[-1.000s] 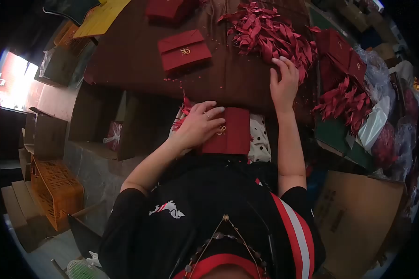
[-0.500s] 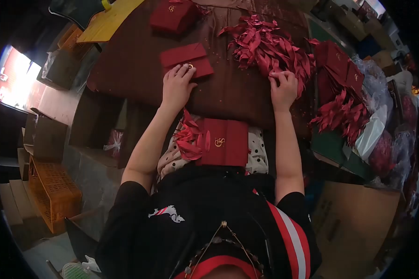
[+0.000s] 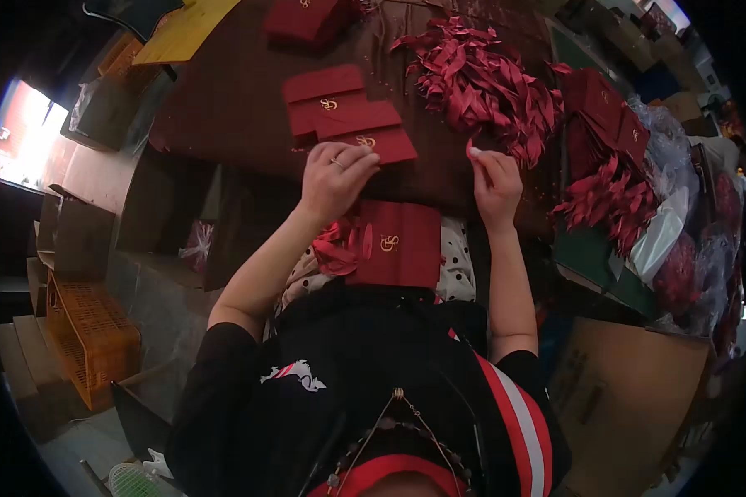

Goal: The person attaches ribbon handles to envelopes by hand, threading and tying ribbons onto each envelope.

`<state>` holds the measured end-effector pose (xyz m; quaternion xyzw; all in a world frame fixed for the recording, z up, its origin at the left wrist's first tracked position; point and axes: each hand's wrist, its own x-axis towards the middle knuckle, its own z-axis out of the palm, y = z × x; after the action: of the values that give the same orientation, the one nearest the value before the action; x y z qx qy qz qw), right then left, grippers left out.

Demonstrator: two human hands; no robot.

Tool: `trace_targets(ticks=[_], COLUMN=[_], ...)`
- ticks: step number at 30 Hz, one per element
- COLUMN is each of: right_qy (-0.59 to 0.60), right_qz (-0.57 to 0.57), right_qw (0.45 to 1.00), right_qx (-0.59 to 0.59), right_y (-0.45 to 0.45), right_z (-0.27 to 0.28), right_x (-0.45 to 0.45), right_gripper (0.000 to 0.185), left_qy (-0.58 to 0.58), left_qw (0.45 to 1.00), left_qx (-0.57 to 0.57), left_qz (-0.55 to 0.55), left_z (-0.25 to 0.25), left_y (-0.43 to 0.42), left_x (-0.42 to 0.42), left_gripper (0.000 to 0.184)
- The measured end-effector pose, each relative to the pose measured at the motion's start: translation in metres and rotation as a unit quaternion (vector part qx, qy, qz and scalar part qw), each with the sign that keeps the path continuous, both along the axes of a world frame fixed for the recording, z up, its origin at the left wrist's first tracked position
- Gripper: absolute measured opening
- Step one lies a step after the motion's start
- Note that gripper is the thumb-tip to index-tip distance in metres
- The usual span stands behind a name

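- Here's the left hand (image 3: 337,180), fingers curved over the near edge of the front pouch (image 3: 389,134), a red one with a gold mark. The thumb is hidden, so whether it's a firm grip, I cannot tell.
- Just beyond that hand, the front pouch overlaps the back pouch (image 3: 323,85), both lying on the brown tabletop (image 3: 224,124).
- Farther out past the left hand, at the top of the view, sits the far stack (image 3: 302,26), red too.
- Over to the right hand (image 3: 499,189): closed in a pinch, fingertips together on a thin red ribbon (image 3: 471,149) that pokes up beyond them.
- Right in front of that hand, a big tangled ribbon pile (image 3: 489,91) spreads away over the tabletop, twisted strips everywhere.
- Between the hands and nearer the body, the lap pouch (image 3: 414,244) lies on spotted cloth (image 3: 457,263), gold mark facing up, a ribbon loop (image 3: 366,240) at its left part.
- Below the left hand, beside the lap pouch, there's a small clump of ribbons (image 3: 333,253).
- Out to the right of the right hand, more red pouches (image 3: 593,103) lean together, with a ribbon bunch (image 3: 613,199) at their near side and clear plastic (image 3: 675,137) beside them.
- Well apart from the left hand, down to its left, an orange crate (image 3: 99,340) stands near cardboard boxes (image 3: 79,240).
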<state>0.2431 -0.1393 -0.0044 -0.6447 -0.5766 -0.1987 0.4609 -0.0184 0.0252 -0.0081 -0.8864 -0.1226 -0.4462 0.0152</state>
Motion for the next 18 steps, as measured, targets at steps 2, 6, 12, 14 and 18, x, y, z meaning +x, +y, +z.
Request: trace_targets(ticks=[2, 6, 12, 14, 18], right_qy=[-0.01, 0.045, 0.136, 0.186, 0.093], right_qz=[0.057, 0.129, 0.124, 0.084, -0.002], right_qw=[0.997, 0.983, 0.973, 0.975, 0.992], right_qx=[-0.053, -0.121, -0.139, -0.092, -0.08], right_y=[-0.009, -0.027, -0.044, -0.037, -0.023], right_z=[-0.001, -0.001, 0.008, 0.003, 0.019], right_x=[-0.008, -0.018, -0.011, -0.006, 0.005], right_gripper=[0.02, 0.017, 0.015, 0.011, 0.009], left_qy=[0.021, 0.1, 0.116, 0.105, 0.135], left_qw=[0.998, 0.985, 0.972, 0.969, 0.973], left_qx=[-0.004, -0.023, -0.141, -0.176, -0.156], left_qz=[-0.056, -0.141, -0.151, -0.137, -0.099], left_z=[-0.003, -0.008, 0.0, 0.009, 0.017], left_y=[-0.023, -0.053, -0.043, -0.031, -0.01], left_x=[0.002, 0.005, 0.01, 0.014, 0.031], left_gripper=[0.023, 0.03, 0.033, 0.035, 0.04])
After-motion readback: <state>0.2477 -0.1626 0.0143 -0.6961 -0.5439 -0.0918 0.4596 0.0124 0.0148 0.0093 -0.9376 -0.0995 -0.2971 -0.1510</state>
